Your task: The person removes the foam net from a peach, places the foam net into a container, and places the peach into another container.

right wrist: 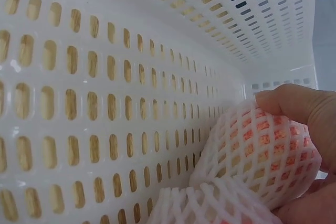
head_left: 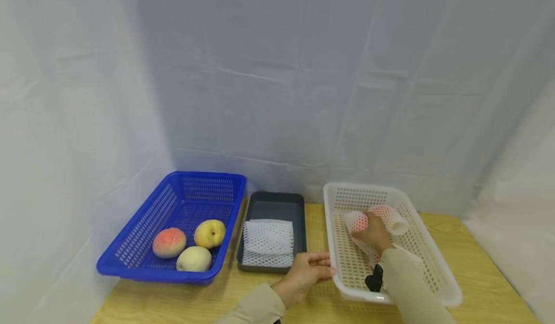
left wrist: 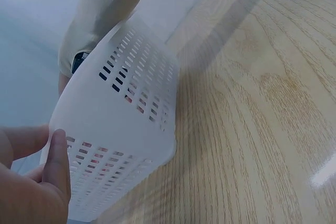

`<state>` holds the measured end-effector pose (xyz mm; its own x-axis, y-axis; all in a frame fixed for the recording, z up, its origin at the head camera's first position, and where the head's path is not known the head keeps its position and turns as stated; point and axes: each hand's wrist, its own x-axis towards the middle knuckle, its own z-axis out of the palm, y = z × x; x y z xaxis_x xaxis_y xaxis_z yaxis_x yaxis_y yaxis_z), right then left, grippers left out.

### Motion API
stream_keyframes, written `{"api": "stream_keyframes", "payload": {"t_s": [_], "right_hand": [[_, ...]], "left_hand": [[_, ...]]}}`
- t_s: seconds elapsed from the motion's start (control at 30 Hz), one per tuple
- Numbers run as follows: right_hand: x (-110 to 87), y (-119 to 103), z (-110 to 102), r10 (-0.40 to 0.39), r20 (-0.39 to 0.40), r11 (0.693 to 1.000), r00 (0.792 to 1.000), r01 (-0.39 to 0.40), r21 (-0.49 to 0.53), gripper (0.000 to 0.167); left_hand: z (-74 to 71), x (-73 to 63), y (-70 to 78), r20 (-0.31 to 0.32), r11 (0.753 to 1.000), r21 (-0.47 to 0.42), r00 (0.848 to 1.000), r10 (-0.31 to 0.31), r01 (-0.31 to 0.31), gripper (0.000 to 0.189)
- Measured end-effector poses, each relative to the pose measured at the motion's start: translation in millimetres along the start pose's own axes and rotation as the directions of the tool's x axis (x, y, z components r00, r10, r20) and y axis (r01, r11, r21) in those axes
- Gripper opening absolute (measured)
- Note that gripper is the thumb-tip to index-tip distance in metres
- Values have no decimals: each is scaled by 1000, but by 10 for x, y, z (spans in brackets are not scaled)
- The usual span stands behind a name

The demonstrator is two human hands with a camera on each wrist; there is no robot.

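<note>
In the head view, my right hand [head_left: 374, 236] reaches down into a white plastic basket [head_left: 327, 227] and grips a reddish peach in a white foam net sleeve [head_left: 357, 221]. The right wrist view shows thumb and fingers around this netted peach [right wrist: 265, 148], close to the basket wall. A second netted peach [head_left: 385, 214] lies just beyond the hand, and more white netting is partly hidden under the right forearm. My left hand [head_left: 303, 274] pinches the basket's left rim, thumb and fingers on either side of it in the left wrist view.
On the left stands a blue basket [head_left: 130, 272] holding three bare peaches [head_left: 194, 259], one reddish and two yellowish. Between the baskets, a dark grey tray [head_left: 277, 199] carries stacked white foam net sleeves [head_left: 269, 237]. All rest on a wooden table [head_left: 481, 261] before a pale curtain.
</note>
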<state>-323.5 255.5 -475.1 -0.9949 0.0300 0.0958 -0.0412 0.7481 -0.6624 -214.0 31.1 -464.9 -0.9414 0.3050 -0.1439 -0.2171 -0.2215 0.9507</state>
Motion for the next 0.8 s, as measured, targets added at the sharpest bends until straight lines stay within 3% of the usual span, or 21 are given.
{"api": "stream_keyframes", "payload": {"t_s": [0.13, 0.4, 0.8], "right_hand": [[2, -26, -14, -14, -7, 1000, 1000, 14, 9, 74], [1, -101, -93, 56, 17, 993, 998, -58, 99, 80], [-21, -299, -284, 67, 62, 976, 996, -78, 204, 85]], "left_hand": [[-7, -3, -7, -1, 1000, -1, 1000, 4, -4, 40], [-6, -3, -12, 2, 1000, 6, 1000, -4, 4, 39], [3, 2, -20, -4, 1000, 12, 1000, 0, 0, 37]]}}
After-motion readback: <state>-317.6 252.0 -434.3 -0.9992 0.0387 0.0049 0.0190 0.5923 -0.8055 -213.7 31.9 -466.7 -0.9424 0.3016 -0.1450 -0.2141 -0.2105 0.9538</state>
